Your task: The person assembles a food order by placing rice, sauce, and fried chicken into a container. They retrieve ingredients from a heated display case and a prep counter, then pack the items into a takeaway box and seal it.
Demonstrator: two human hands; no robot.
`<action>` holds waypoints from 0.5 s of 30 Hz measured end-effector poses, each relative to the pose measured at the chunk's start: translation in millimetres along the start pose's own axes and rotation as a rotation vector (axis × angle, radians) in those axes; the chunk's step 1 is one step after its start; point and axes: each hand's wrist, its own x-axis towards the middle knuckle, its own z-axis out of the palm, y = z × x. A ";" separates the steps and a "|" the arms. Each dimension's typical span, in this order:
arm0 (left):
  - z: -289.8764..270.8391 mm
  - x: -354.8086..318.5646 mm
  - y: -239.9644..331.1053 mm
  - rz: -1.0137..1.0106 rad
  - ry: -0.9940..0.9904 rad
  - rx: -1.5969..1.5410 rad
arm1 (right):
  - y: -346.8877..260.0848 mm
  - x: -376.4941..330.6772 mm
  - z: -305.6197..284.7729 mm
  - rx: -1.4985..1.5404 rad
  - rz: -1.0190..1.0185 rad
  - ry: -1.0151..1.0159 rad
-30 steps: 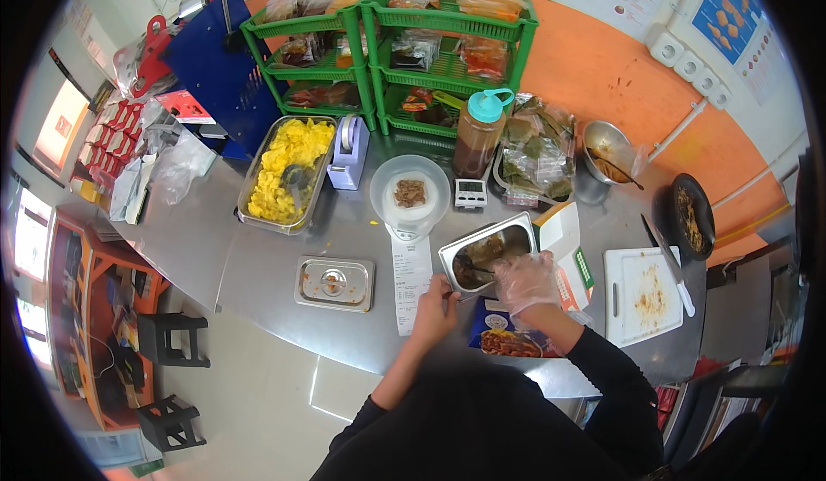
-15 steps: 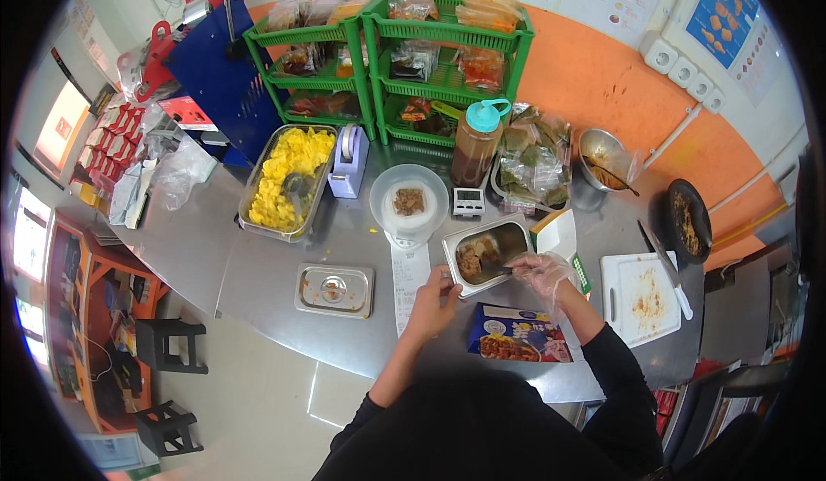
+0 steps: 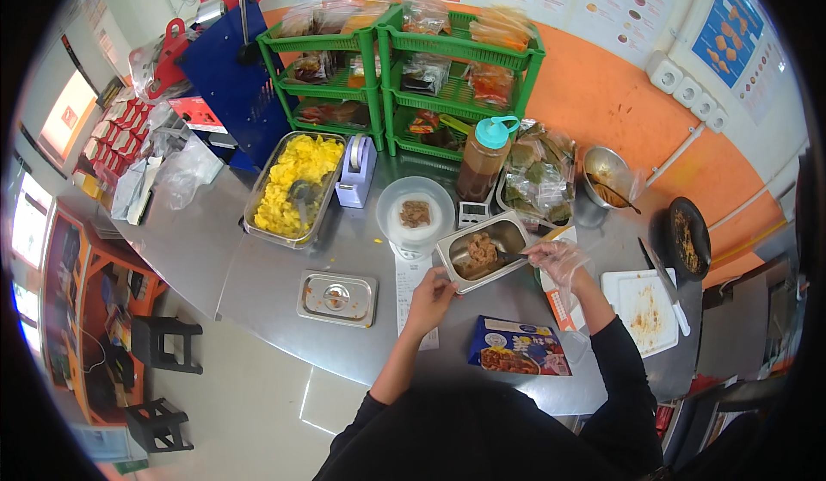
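My left hand (image 3: 432,299) is closed on the near left corner of a deep metal food pan (image 3: 459,284), which stands tilted on the counter. Cooked brown meat pieces (image 3: 483,250) lie in it, heaped on a spoon (image 3: 513,258). Wearing a clear plastic glove, my right hand (image 3: 557,264) is closed on the spoon's handle at the pan's right side. Left of the pan, a round translucent bowl (image 3: 389,214) with a small portion of meat (image 3: 415,213) sits on a white kitchen scale (image 3: 408,253). A metal lid (image 3: 337,299) rests farther left.
A printed blue food box (image 3: 519,346) lies near the front edge, an opened carton (image 3: 561,305) by my right wrist. Rightward are a white cutting board (image 3: 638,313) and a knife (image 3: 667,283). Behind stand a sauce bottle (image 3: 483,158), green racks (image 3: 460,94) and a yellow-food tray (image 3: 297,184).
The spoon has come up under a heap of meat inside the pan. My right hand has shifted slightly up and right. The whole view has moved a little.
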 end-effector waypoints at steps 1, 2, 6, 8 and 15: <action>-1.6 0.2 -0.1 0.004 0.024 0.073 | -3.3 2.8 -2.1 -0.022 -0.068 0.006; -2.8 0.1 3.7 0.009 0.048 0.149 | -4.1 3.6 -6.0 -0.044 -0.131 0.017; -17.6 -5.0 17.9 0.045 0.144 0.253 | -10.5 15.8 -19.0 -0.096 -0.220 0.022; -27.8 -8.2 23.2 0.065 0.190 0.221 | -26.1 15.9 -24.5 -0.111 -0.179 -0.001; -51.9 -15.4 20.7 0.083 0.275 0.145 | -26.7 18.5 -25.1 -0.211 -0.217 -0.067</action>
